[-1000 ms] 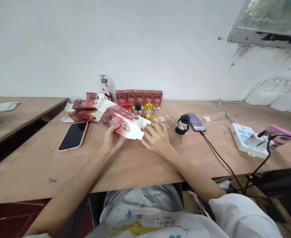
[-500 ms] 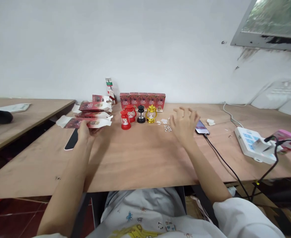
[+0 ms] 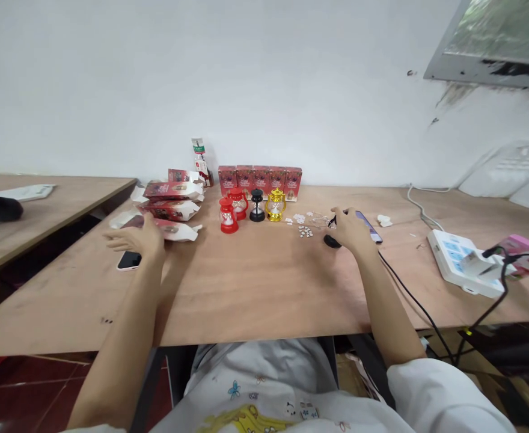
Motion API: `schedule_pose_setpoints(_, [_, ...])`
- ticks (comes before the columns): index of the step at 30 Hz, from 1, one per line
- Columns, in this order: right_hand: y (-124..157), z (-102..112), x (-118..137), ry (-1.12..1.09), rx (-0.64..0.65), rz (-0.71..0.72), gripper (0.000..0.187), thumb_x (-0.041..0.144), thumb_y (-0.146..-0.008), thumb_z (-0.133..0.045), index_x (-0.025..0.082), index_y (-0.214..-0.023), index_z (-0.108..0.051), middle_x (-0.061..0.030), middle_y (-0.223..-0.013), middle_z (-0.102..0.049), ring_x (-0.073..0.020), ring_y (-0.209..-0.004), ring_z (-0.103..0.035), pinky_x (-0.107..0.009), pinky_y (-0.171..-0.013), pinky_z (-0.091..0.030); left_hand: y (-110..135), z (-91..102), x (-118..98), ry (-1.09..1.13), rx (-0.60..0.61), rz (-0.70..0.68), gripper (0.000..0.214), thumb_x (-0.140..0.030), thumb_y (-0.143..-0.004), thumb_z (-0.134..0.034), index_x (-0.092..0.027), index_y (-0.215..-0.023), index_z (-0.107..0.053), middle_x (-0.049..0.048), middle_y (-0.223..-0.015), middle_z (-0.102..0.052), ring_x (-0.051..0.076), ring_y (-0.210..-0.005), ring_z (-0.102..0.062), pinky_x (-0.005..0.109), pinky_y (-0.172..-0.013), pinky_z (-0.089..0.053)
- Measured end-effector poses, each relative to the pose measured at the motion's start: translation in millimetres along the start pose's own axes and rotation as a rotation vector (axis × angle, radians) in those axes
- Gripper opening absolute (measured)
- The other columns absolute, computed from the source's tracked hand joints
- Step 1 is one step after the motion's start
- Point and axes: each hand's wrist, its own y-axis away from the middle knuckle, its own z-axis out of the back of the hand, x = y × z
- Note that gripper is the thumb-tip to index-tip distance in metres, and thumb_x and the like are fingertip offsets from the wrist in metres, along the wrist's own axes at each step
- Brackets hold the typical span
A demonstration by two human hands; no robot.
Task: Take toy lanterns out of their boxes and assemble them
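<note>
My left hand (image 3: 137, 239) is open, palm turned up and fingers stretched to the left, in front of a stack of red-and-white folded cartons (image 3: 181, 232). It holds nothing. On the right, my right hand (image 3: 351, 230) has its fingers closed round a small black lantern (image 3: 332, 242), whose dark base shows below the fingers; the rest is mostly hidden. Left of that hand lie thin silvery wire pieces (image 3: 319, 221), small round button cells (image 3: 305, 231) and white bits (image 3: 299, 218). Two red lanterns (image 3: 228, 218), another black lantern and a gold lantern (image 3: 276, 206) stand mid-table.
Behind the lanterns stands a row of several red boxes (image 3: 261, 177) against the wall, with a bottle (image 3: 201, 163) to their left. A phone (image 3: 373, 230) with a black cable lies by my right hand, another phone (image 3: 129, 260) by my left. A white power strip (image 3: 454, 261) is at right.
My left hand has let go of the front carton, which now lies on the table, and has turned palm up. My right hand has lowered and closed on a black lantern.
</note>
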Motion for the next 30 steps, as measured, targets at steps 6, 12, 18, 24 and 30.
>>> schedule_pose_setpoints(6, [-0.5,2.7,2.9,-0.012,-0.045,-0.016,0.035,0.021,-0.078,-0.058,0.019,-0.113,-0.055,-0.0142,-0.105,-0.054,-0.0257,-0.084,-0.061,-0.032,-0.068,-0.042,31.8,-7.4,-21.6,-0.3,-0.457,-0.32,0.072,-0.034,-0.077,-0.063,-0.007,-0.125,-0.019,0.0239,-0.136,-0.019,0.037,-0.132,-0.014,0.052,-0.108,-0.001])
schedule_pose_setpoints(12, [8.4,20.4,10.5,-0.373,-0.137,0.217,0.026,0.02,-0.076,-0.058,0.022,-0.102,-0.059,-0.0071,-0.095,-0.06,-0.0216,-0.081,-0.059,-0.032,-0.07,-0.043,54.7,-19.2,-29.8,-0.468,-0.363,-0.64,0.063,-0.03,-0.078,-0.063,-0.005,-0.124,-0.028,0.024,-0.136,-0.024,0.031,-0.131,-0.021,0.048,-0.109,-0.011])
schedule_pose_setpoints(18, [21.3,24.9,36.8,-0.86,-0.046,0.528,0.028,0.027,-0.077,-0.063,0.024,-0.104,-0.06,-0.003,-0.107,-0.064,-0.0206,-0.096,-0.058,-0.033,-0.075,-0.048,89.6,-47.2,-22.5,-0.183,0.376,-0.691,0.04,-0.038,-0.08,-0.057,-0.015,-0.112,-0.047,0.0127,-0.119,-0.051,0.03,-0.12,-0.044,0.046,-0.105,-0.029])
schedule_pose_setpoints(24, [32.4,8.1,69.9,-1.162,-0.017,0.61,0.03,0.032,-0.081,-0.062,0.027,-0.11,-0.058,-0.0038,-0.116,-0.06,-0.0198,-0.106,-0.058,-0.034,-0.084,-0.05,131.4,-81.1,-17.0,0.267,0.928,-0.246,0.054,-0.045,-0.068,-0.071,-0.02,-0.11,-0.049,0.0099,-0.118,-0.059,0.025,-0.106,-0.059,0.038,-0.09,-0.05])
schedule_pose_setpoints(30, [40.6,-4.4,86.4,-0.969,-0.296,0.52,0.012,0.032,-0.081,-0.062,0.023,-0.089,-0.064,-0.0087,-0.125,-0.047,-0.0254,-0.126,-0.043,-0.044,-0.101,-0.04,128.6,-82.1,-15.7,0.241,0.783,-0.078,0.046,-0.041,-0.061,-0.077,-0.018,-0.092,-0.051,0.0008,-0.08,-0.064,0.016,-0.063,-0.064,0.032,-0.065,-0.056])
